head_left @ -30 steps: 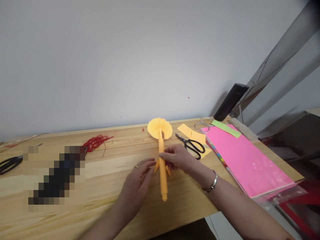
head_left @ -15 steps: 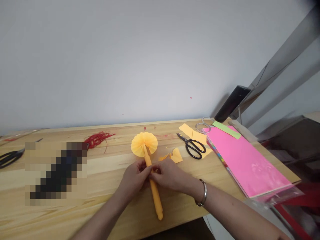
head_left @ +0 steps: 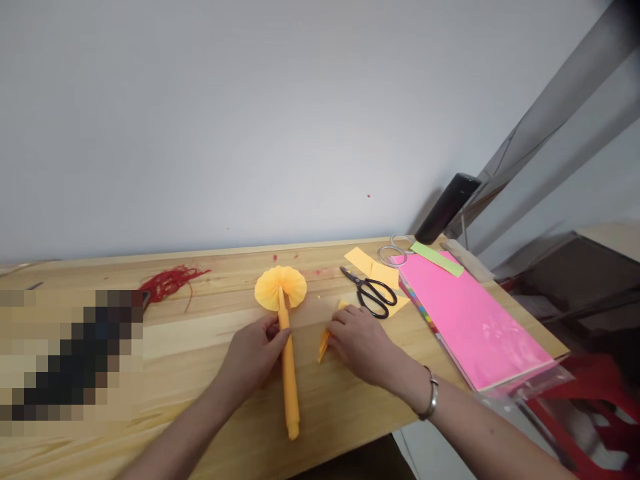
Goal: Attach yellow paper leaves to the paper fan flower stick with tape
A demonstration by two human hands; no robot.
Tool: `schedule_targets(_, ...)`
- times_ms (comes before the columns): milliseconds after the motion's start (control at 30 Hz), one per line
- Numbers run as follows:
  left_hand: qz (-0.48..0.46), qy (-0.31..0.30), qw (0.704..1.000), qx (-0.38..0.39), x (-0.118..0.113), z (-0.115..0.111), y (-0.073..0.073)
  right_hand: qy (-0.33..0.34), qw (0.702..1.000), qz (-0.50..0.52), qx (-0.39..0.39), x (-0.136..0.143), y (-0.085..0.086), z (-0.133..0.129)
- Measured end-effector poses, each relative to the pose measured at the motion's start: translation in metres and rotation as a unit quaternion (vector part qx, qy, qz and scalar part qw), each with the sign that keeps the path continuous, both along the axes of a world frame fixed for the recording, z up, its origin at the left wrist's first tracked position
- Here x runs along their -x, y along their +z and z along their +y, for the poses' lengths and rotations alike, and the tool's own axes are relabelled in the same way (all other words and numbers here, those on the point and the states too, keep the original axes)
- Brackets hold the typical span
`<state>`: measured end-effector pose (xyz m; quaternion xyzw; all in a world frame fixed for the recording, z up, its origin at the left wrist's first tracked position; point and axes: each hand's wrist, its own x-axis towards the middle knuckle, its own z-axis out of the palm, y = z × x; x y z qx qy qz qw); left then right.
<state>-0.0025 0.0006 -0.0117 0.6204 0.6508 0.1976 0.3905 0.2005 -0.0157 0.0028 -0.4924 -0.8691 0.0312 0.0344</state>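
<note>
My left hand [head_left: 257, 350] is closed around the upper part of a rolled orange paper tube [head_left: 290, 387]. A round pleated yellow paper fan [head_left: 281, 288] stands at the tube's far end. To the right, my right hand [head_left: 357, 340] pinches a small folded orange paper piece [head_left: 325, 345] just above the table. Its fingers partly cover another yellow scrap. Black-handled scissors [head_left: 373, 293] lie beyond that hand, on top of yellow paper pieces [head_left: 384, 274].
A pink paper pack [head_left: 475, 320] with a green strip [head_left: 437, 259] lies on the right of the wooden table [head_left: 200, 373]. Silver-handled scissors [head_left: 393, 255] and a black cylinder [head_left: 447, 208] are behind. Red threads [head_left: 173, 281] and a pixelated dark object [head_left: 75, 353] lie left.
My right hand has left the tube, moved right and taken hold of the folded orange piece. My left hand still holds the tube, now more upright in view. The view has shifted slightly right.
</note>
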Motion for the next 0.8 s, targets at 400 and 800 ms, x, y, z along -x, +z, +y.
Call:
schedule_targets(400, 0.021, 0.052, 0.997, -0.054, -0.004, -0.004, -0.012, -0.268, 0.956, -0.111, -0.036, -0.116, 0.008, 0.097)
schedule_targets(800, -0.172, 0.05, 0.96, -0.215, 0.008, -0.045, 0.033, -0.28, 0.949, -0.126, -0.068, -0.106, 0.024, 0.094)
